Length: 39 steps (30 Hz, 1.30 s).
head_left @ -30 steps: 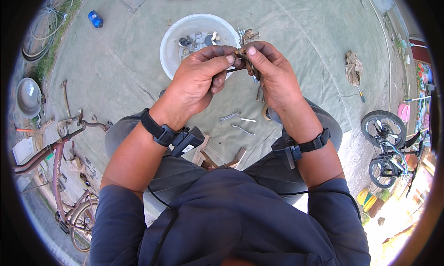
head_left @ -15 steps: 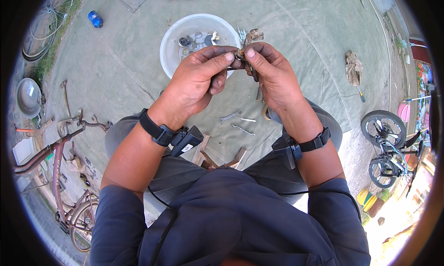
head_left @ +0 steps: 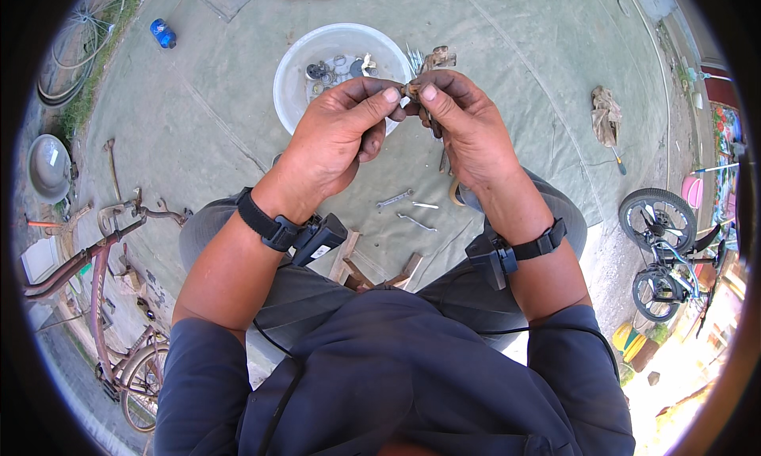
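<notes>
My left hand (head_left: pixel 337 131) and my right hand (head_left: pixel 476 131) meet fingertip to fingertip in front of me. Their thumbs and forefingers pinch a small brownish metal part (head_left: pixel 411 91), mostly covered by the blackened fingers; its exact kind cannot be made out. Just beyond and partly under my hands sits a pale round basin (head_left: pixel 313 45) with several small dark metal parts and rings (head_left: pixel 319 70) in it. Next to my right fingers lies a rusty, dirty metal piece (head_left: pixel 438 58), its lower portion hidden by the hand.
Wrenches (head_left: pixel 395 198) lie on the green ground sheet (head_left: pixel 507 52) between my knees. A rag (head_left: pixel 606 107) and a screwdriver (head_left: pixel 619 164) are at right, with a small bicycle (head_left: pixel 662 226) beyond. A bicycle frame (head_left: pixel 99 290), a metal bowl (head_left: pixel 49 167) and a blue bottle (head_left: pixel 163 33) are at left.
My fingertips have shifted slightly, and more of the brownish part shows between them. Both arms stay in nearly the same place.
</notes>
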### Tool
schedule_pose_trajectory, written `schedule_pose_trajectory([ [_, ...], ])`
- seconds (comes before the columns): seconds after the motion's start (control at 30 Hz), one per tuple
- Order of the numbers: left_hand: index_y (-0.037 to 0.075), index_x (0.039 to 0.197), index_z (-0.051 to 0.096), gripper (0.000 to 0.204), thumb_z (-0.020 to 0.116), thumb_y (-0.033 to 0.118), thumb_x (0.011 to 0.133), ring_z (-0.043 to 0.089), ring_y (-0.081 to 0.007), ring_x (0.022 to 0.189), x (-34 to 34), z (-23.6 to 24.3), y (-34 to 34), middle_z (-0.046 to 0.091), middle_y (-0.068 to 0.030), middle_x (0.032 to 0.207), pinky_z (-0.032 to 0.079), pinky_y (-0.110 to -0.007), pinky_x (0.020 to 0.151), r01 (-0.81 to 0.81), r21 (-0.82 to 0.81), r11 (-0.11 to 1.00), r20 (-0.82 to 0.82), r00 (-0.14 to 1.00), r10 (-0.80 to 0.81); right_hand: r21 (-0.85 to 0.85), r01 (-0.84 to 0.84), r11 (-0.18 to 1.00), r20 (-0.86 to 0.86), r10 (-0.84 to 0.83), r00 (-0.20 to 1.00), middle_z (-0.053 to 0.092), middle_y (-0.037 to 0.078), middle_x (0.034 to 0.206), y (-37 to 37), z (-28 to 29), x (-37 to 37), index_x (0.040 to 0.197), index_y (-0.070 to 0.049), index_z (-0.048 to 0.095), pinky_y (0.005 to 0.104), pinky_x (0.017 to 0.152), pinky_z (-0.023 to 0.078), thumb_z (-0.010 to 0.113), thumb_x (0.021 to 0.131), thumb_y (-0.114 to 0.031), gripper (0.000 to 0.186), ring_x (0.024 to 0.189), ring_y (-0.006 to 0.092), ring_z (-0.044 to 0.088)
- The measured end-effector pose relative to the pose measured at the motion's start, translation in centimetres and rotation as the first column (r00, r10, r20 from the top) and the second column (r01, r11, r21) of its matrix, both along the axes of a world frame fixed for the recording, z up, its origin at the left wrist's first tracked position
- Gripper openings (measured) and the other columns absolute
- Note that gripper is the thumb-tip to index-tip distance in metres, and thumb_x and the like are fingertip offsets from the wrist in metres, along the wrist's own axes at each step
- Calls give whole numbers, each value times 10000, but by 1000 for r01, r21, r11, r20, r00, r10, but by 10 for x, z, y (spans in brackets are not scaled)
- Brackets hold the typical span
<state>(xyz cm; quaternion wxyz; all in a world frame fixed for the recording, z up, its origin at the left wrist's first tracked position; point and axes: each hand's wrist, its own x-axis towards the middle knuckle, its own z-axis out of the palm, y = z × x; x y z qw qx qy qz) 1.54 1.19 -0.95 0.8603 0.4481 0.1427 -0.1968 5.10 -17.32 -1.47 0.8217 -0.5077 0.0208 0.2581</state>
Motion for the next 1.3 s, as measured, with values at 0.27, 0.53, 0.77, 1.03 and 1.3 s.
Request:
schedule_pose_trajectory([
  [0.27,38,1016,638,199,662,233,980,491,-38,531,1,1,1,646,-15,808,347,-190,448,0,33,999,8,1000,0,-10,9,1000,14,-9,1000,696,64,1042,0,-2,0,1116,-6,664,314,983,466,736,914,-136,251,1025,157,623],
  [0.53,44,1013,630,227,647,268,986,468,-36,526,2,6,3,594,6,759,311,-191,447,44,103,994,-2,999,-44,-55,-21,998,27,23,999,683,53,1049,-1,0,0,1110,-3,665,303,981,457,740,916,-165,264,1037,148,606],
  [0.77,51,993,630,246,626,297,990,444,-41,540,3,11,4,558,21,737,299,-205,460,81,194,978,-4,997,-82,-54,-48,997,25,49,998,680,48,1041,-2,2,1,1112,-4,663,298,963,460,738,919,-177,270,1017,145,602],
  [1.03,62,959,621,260,603,317,1002,445,-42,545,4,9,4,543,27,728,300,-205,464,115,191,975,-16,993,-114,-55,-78,995,24,79,997,681,43,1030,-2,2,1,1113,-7,660,292,939,460,730,924,-188,271,1004,135,598],
  [1.3,60,956,621,251,609,304,1009,462,-42,560,4,6,5,572,10,754,317,-201,471,117,180,977,29,992,-124,-52,-69,996,-14,68,998,675,-5,991,-3,-3,0,1104,-49,672,239,805,444,727,927,-228,258,906,86,578],
])
